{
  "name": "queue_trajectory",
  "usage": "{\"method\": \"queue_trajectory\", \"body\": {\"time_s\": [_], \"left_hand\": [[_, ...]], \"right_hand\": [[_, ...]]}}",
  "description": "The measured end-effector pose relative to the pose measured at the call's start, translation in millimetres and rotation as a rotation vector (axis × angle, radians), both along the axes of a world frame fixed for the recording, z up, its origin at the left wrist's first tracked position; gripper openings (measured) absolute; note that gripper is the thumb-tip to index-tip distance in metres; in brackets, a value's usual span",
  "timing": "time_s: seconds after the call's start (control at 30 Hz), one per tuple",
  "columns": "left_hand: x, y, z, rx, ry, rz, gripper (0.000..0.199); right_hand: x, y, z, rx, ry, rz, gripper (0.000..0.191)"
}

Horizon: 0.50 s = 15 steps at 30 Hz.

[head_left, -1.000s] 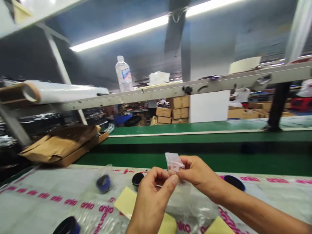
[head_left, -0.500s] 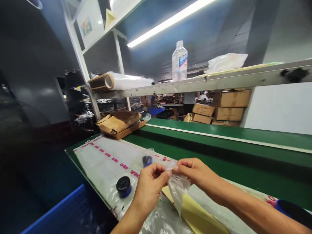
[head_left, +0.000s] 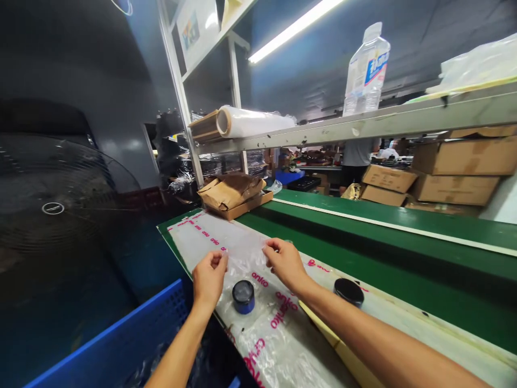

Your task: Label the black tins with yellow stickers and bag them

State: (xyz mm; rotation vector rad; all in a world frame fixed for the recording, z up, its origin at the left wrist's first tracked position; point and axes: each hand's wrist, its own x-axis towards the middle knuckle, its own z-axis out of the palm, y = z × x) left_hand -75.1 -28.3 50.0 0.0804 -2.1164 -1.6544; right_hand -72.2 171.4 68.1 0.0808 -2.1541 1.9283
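A clear plastic bag [head_left: 245, 257] is stretched between my two hands above the far part of the work surface. My left hand [head_left: 209, 279] pinches its left edge between thumb and fingers. The other edge is pinched in my right hand [head_left: 285, 264]. Just below the bag stands a small round container [head_left: 243, 297] with a black top and a blue lower part, apart from both hands. Beyond my right forearm is another black-topped round piece [head_left: 349, 292], partly hidden by the arm.
White sheeting printed in pink [head_left: 197, 229] covers the bench beside a green conveyor belt [head_left: 388, 242]. A cardboard tray with brown paper [head_left: 234, 195] lies at the far end. To the left are a blue crate [head_left: 117, 334] and a fan [head_left: 52, 208]. A bottle [head_left: 367, 75] stands on the shelf.
My hands have drawn apart and moved toward the far end of the bench, spreading the plastic that was bunched between them. The view has swung left, bringing the fan into sight.
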Motion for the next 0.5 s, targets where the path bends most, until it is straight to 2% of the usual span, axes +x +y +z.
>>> {"method": "queue_trajectory", "body": {"time_s": [0.13, 0.23, 0.37, 0.5], "left_hand": [[-7, -18, -26.7, 0.123, -0.117, -0.03, 0.016], [-7, -25, -35.9, 0.22, -0.163, -0.038, 0.008], [-10, -27, -34.4, 0.365, -0.198, -0.04, 0.008], [-21, -29, -25.8, 0.498, -0.22, 0.015, 0.021]], "right_hand": [[-15, -11, -16.6, -0.074, -0.094, 0.0, 0.016], [-15, -5, -21.6, -0.153, -0.161, -0.003, 0.014], [-6, 3, -17.0, -0.253, -0.259, 0.035, 0.012], [4, 3, -10.3, -0.348, -0.36, 0.138, 0.012]]}}
